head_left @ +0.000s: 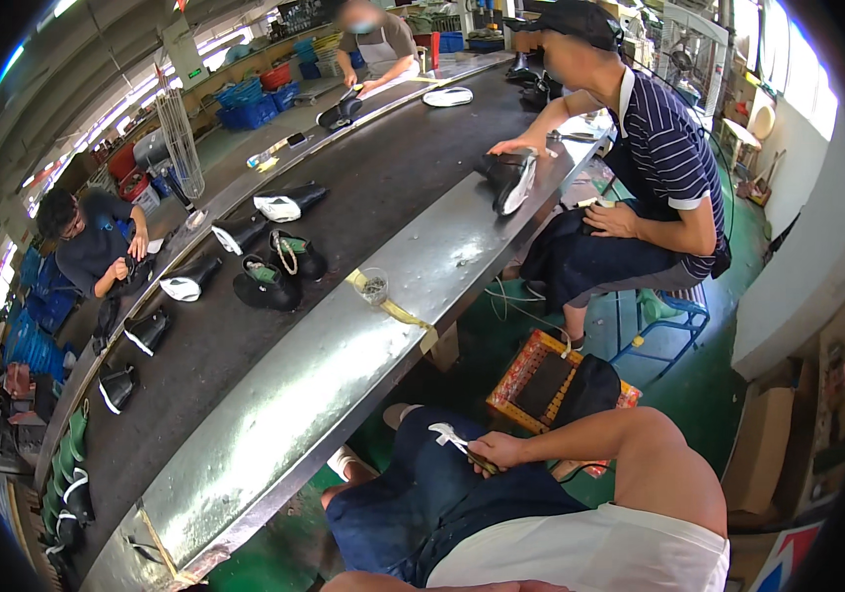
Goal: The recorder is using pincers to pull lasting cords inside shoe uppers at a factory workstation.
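My right hand (498,452) is closed around the handle of a pair of pliers (450,437). Their bright curved metal head points left above the dark cloth (413,503) over my lap. Of my left arm (462,586), only a strip of skin shows at the bottom edge, and its fingers cannot be made out. Left of my knees runs the bare metal edge (284,414) of a long workbench. On its dark belt stand several black shoes with white soles, among them a pair of black ankle shoes (269,281) with green inside.
Ahead on the right, a seated co-worker in a striped shirt (664,148) holds a shoe (513,183) on the bench. Two people work across the belt. An orange crate (531,380) stands on the green floor beyond my knees. A clear cup (373,286) sits on the metal edge.
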Demonstrator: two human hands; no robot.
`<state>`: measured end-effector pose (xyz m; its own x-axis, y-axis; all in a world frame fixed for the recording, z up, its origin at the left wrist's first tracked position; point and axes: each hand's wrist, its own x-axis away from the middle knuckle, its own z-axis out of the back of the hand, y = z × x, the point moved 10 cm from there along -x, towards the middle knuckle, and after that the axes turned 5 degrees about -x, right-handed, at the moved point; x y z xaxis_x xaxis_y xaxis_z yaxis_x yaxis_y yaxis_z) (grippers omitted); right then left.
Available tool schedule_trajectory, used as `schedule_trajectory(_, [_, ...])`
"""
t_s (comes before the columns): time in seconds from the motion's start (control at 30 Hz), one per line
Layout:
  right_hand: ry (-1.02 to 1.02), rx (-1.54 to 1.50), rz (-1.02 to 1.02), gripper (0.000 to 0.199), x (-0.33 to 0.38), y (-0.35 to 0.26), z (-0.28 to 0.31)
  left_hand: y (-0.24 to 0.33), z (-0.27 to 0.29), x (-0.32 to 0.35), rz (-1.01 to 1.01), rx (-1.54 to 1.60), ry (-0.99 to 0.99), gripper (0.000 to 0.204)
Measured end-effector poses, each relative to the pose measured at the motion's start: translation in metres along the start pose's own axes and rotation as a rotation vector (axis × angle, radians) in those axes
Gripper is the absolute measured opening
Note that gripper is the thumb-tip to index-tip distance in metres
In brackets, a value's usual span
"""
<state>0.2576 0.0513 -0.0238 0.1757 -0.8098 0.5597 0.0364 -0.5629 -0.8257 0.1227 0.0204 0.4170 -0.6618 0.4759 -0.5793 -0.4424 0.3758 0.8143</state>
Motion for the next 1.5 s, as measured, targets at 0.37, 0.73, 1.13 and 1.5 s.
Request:
schedule_trajectory(0.37, [-0.06,-0.038,0.0,0.057,-0.007,0.03,0.01,0.022,-0.027,0.04,-0.026,-0.172,0.366,0.059])
schedule_trajectory(0.73, [-0.018,-0.021,-0.047,0.055,-0.014,0.019,0.009,0.054,-0.051,0.08,-0.261,-0.523,0.443,0.073])
schedule_trajectory(1.13, [-0.045,0.043,-0.085,0.033,-0.021,0.01,0.003,0.011,0.067,0.283,0.157,-0.433,1.367,0.037])
schedule_trajectory(1.5, [-0.096,-0.009,-0.187,0.03,-0.059,-0.012,0.011,0.174,0.153,0.643,0.028,-0.407,2.47,0.037])
